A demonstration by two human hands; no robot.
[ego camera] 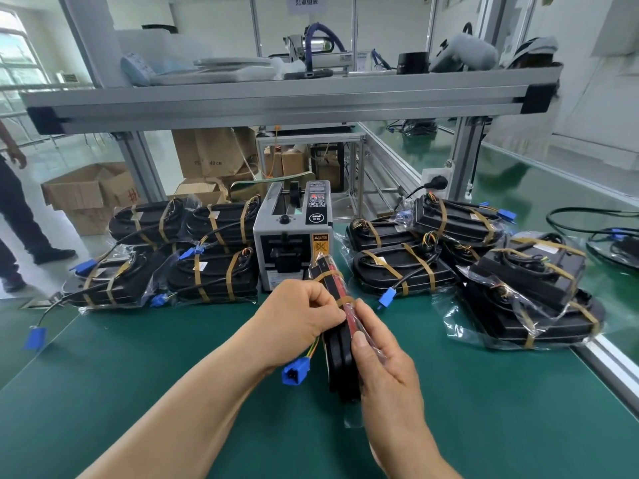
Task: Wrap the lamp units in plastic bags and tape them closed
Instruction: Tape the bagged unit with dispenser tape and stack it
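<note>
A black lamp unit (340,364) in a clear plastic bag stands on its edge above the green mat, held between both hands. My left hand (304,319) grips its left side, with the thumb pressing a brown tape strip (345,300) that wraps over the top edge. My right hand (383,368) lies along the right side, thumb on the bag beside the red lens strip. A blue connector (294,373) on coloured wires hangs under my left wrist. The grey tape dispenser (294,236) stands just behind the unit.
Piles of bagged, taped lamp units lie to the left (166,257) and right (484,264) of the dispenser. An aluminium shelf frame (276,102) crosses overhead. Cardboard boxes (90,195) and a standing person (14,216) are at the far left.
</note>
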